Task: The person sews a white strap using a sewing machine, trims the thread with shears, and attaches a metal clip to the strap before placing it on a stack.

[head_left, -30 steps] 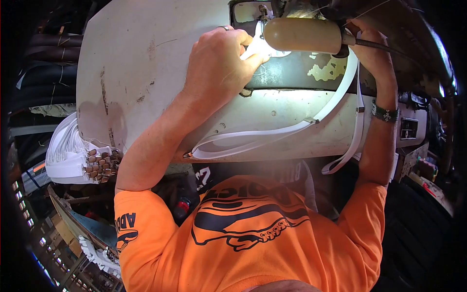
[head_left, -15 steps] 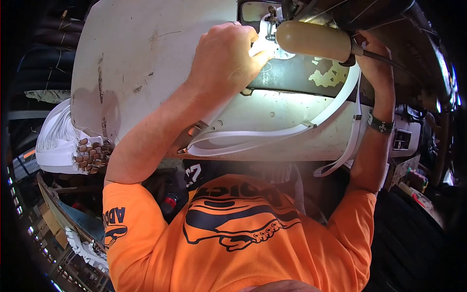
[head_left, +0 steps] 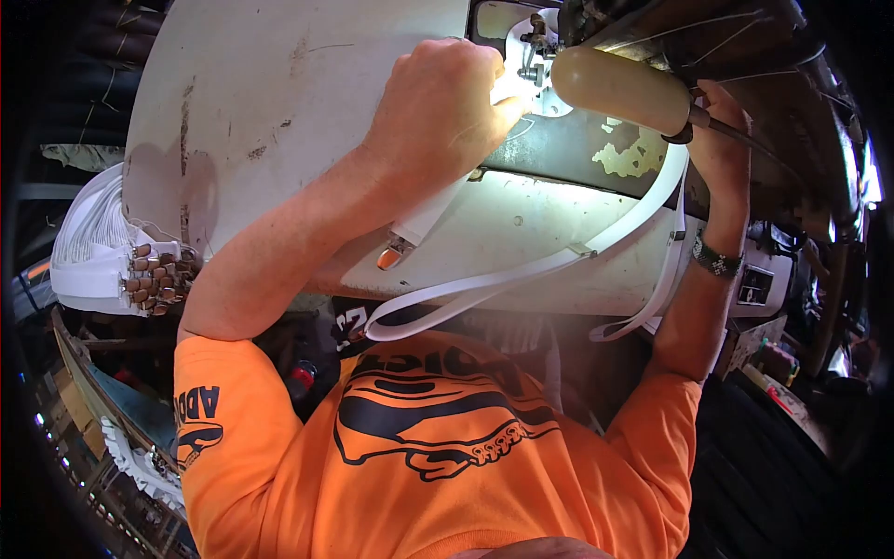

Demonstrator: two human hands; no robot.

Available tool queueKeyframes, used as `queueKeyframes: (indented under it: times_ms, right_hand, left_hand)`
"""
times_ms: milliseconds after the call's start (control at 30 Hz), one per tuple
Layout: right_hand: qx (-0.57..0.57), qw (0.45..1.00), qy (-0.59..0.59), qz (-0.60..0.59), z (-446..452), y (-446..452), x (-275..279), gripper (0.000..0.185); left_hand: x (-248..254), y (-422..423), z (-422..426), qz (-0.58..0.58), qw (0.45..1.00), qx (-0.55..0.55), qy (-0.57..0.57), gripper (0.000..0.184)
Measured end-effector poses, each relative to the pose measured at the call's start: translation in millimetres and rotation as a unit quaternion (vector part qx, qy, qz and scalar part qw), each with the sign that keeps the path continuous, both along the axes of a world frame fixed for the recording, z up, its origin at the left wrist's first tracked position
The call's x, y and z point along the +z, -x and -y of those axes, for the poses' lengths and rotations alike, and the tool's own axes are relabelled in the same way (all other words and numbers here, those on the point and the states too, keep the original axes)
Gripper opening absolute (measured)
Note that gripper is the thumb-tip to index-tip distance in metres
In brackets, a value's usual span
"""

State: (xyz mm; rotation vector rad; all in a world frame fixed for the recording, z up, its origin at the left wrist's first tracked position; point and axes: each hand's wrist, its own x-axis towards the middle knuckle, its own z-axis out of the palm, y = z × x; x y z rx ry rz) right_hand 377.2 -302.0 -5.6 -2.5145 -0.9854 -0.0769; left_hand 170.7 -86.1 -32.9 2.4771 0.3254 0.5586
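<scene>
My left hand [head_left: 442,102] is closed in a pinch at the bright needle area of a sewing machine [head_left: 535,70], its fingertips on a white piece. From under that forearm comes a white elastic strap [head_left: 433,214] ending in a metal clip [head_left: 394,253]. Another length of white strap [head_left: 559,261], with a metal slider [head_left: 583,250], loops over the table's front edge and runs up beneath the machine's beige rounded part [head_left: 622,90]. My right hand [head_left: 722,140] is at the right, beside the machine and close to the strap. Its fingers are mostly hidden.
A bundle of white straps with several brown-tipped clips [head_left: 154,279] hangs at the left of the pale worktable [head_left: 251,93]. A dark cable [head_left: 745,135] leaves the beige part. A box with a dark panel [head_left: 752,284] is at the right.
The view has shifted slightly. The strap loop has slid toward me and now droops over the table edge. The clip under my left forearm shows more plainly. Both hands stay at the machine.
</scene>
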Motion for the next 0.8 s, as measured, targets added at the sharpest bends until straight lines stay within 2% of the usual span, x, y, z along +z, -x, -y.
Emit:
queueKeyframes:
  times_ms: [300,400,500,567,600,700,800]
  right_hand:
    - [0.020,0.999,0.019,0.031,-2,4,2,0.034]
    - [0.067,0.996,0.016,0.048,0,5,3,0.035]
    - [0.148,0.986,-0.023,0.075,5,5,-9,0.036]
    - [0.152,0.986,-0.041,0.059,8,8,-20,0.034]
    - [0.151,0.986,-0.044,0.051,9,13,-24,0.034]
    - [0.118,0.990,-0.055,0.049,2,24,-22,0.033]
    - [0.112,0.989,-0.074,0.063,-1,24,-19,0.033]
  left_hand:
    - [2,8,9,0.018,1.000,0.001,-0.009,0.035]
    - [3,11,10,-0.007,0.999,-0.022,0.048,0.030]
    - [14,12,-1,-0.100,0.994,-0.049,0.014,0.019]
    - [19,14,-14,-0.125,0.987,-0.097,-0.001,0.014]
    - [20,17,-19,-0.138,0.983,-0.119,-0.008,0.015]
    - [16,28,-23,-0.047,0.984,-0.158,-0.066,0.027]
    - [25,33,-21,-0.086,0.973,-0.186,-0.110,0.032]
